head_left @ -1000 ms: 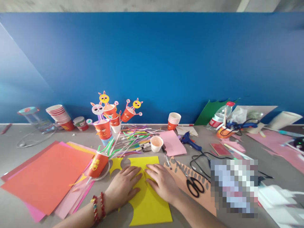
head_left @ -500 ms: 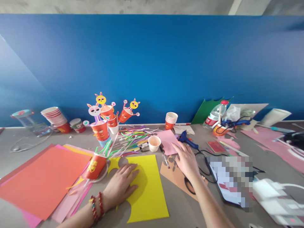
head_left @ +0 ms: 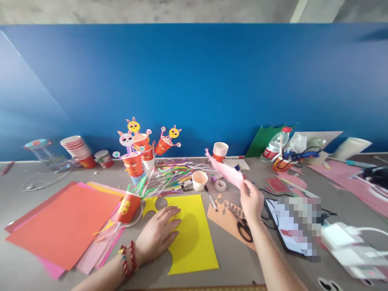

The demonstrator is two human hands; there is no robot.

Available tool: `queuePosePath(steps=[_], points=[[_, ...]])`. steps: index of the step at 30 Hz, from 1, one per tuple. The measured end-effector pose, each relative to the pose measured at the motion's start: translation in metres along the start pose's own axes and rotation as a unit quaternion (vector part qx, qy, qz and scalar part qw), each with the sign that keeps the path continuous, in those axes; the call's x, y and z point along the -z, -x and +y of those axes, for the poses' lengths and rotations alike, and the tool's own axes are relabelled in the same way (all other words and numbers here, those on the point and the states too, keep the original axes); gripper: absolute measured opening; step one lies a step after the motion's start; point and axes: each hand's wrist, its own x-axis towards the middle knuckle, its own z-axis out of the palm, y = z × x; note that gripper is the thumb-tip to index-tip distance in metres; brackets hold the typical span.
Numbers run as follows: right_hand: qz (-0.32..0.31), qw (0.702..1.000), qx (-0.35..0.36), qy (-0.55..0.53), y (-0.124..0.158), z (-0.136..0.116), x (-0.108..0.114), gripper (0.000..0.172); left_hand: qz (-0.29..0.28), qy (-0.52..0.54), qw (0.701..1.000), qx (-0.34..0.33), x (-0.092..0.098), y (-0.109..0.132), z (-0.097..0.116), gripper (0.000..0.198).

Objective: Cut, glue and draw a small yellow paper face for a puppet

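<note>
My left hand (head_left: 159,232) lies flat with fingers spread on a yellow paper sheet (head_left: 197,234) that has round pieces cut out of its left side. In my right hand (head_left: 252,199), thumb and fingers pinch the corner of a pink paper sheet (head_left: 227,171), raised off the table and seen nearly edge-on. Below it are a roll of clear tape (head_left: 220,185) and a black marker (head_left: 212,199). Black-handled scissors (head_left: 244,230) rest on a cut orange paper (head_left: 224,214) beside my right wrist. A white paper cup (head_left: 199,180) stands between both hands.
Orange and pink sheets (head_left: 66,226) lie at left, near a tilted red cup (head_left: 129,207) holding green pipe cleaners. Decorated cups (head_left: 132,163) and loose pipe cleaners (head_left: 172,171) sit behind. A phone or tablet (head_left: 291,230), white power adapters (head_left: 342,238) and a bottle (head_left: 274,145) are at right.
My right hand has picked up the pink paper from the table, uncovering the tape roll. My left hand stays flat on the yellow sheet. The view has shifted slightly.
</note>
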Motion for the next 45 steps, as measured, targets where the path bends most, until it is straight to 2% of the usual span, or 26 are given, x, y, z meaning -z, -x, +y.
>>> queuePosePath(steps=[3,5,6,7,9,11,12,14,16,20,24,30,34,38,42,45], points=[[0.058,0.997,-0.010,-0.052,-0.001,-0.012,0.006,0.033,0.008,0.084,0.996,0.022,0.007,-0.001,0.005,0.031],[0.042,0.994,0.021,-0.098,-0.001,-0.033,0.017,0.025,0.007,0.200,0.979,0.048,0.012,-0.002,0.011,0.040],[0.013,0.990,0.054,-0.128,0.000,-0.047,0.025,0.021,0.005,0.282,0.957,0.061,0.014,-0.003,0.015,0.048],[-0.044,0.974,0.126,-0.183,0.001,-0.061,0.033,0.021,0.006,0.375,0.924,0.074,0.016,-0.003,0.019,0.058],[-0.171,0.918,0.256,-0.249,0.003,-0.089,0.049,0.031,0.021,0.557,0.824,0.102,0.017,-0.004,0.031,0.070],[-0.275,0.861,0.348,-0.250,0.008,-0.111,0.062,0.036,0.063,0.665,0.726,0.162,0.013,-0.006,0.043,0.058],[-0.299,0.843,0.368,-0.251,0.012,-0.119,0.067,0.036,0.085,0.692,0.685,0.210,0.010,-0.007,0.050,0.047],[-0.327,0.831,0.374,-0.250,0.020,-0.125,0.072,0.036,0.138,0.705,0.621,0.314,0.003,-0.009,0.060,0.038],[-0.328,0.839,0.350,-0.257,0.029,-0.122,0.073,0.038,0.172,0.688,0.598,0.372,-0.006,-0.010,0.066,0.035],[-0.303,0.869,0.288,-0.265,0.041,-0.109,0.072,0.040,0.176,0.662,0.606,0.404,-0.018,-0.007,0.064,0.031],[-0.304,0.873,0.267,-0.272,0.043,-0.104,0.077,0.030,0.148,0.624,0.647,0.412,-0.019,-0.003,0.059,0.031],[-0.332,0.860,0.273,-0.275,0.048,-0.107,0.088,0.029,0.043,0.639,0.696,0.326,-0.006,-0.005,0.064,0.046],[-0.354,0.850,0.253,-0.298,0.051,-0.109,0.092,0.028,0.032,0.609,0.736,0.295,-0.005,-0.002,0.066,0.043],[-0.386,0.846,0.176,-0.322,0.053,-0.110,0.093,0.022,0.025,0.569,0.777,0.268,-0.004,0.002,0.066,0.045],[-0.429,0.822,0.076,-0.366,0.059,-0.110,0.092,0.013,0.005,0.571,0.775,0.272,0.001,0.001,0.070,0.048],[-0.443,0.811,0.029,-0.382,0.062,-0.109,0.090,0.011,0.009,0.567,0.779,0.267,0.003,0.001,0.071,0.047]])
